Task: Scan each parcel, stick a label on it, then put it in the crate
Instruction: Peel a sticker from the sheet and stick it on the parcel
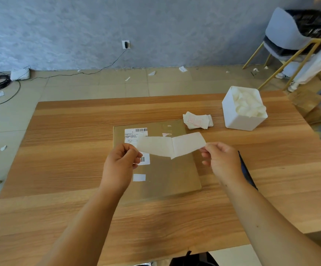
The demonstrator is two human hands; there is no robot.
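Grey textured wall (155, 25) behind, tiled floor (79, 87) littered with paper scraps. Most of the lower view is taken up by a wooden table (69, 131).

- Chair (282, 31) with gold legs is seen far right on the floor, with a black crate (313, 22) set on its seat, well apart from the parcel.
- Flat cardboard parcel (167, 173) is laid at table centre. A printed shipping label (134, 134) is stuck at its far-left corner, and a small blank sticker (139, 177) nearer the person.
- White bin (236, 120) is placed on the table, far right, and is filled with crumpled white paper.
- Left hand (120, 166): thumb and index are closed on the left end of the label strip (171, 145), other fingers curled.
- Right hand (223, 162): the strip's right end is pinched the same way.
- Strip is held stretched between both hands, above the parcel, not touching it, and is creased at mid-length.
- Loose stack of labels (198, 120) is seen between parcel and bin.
- Dark flat item (247, 171) is partly hidden by the right forearm; it cannot be identified.
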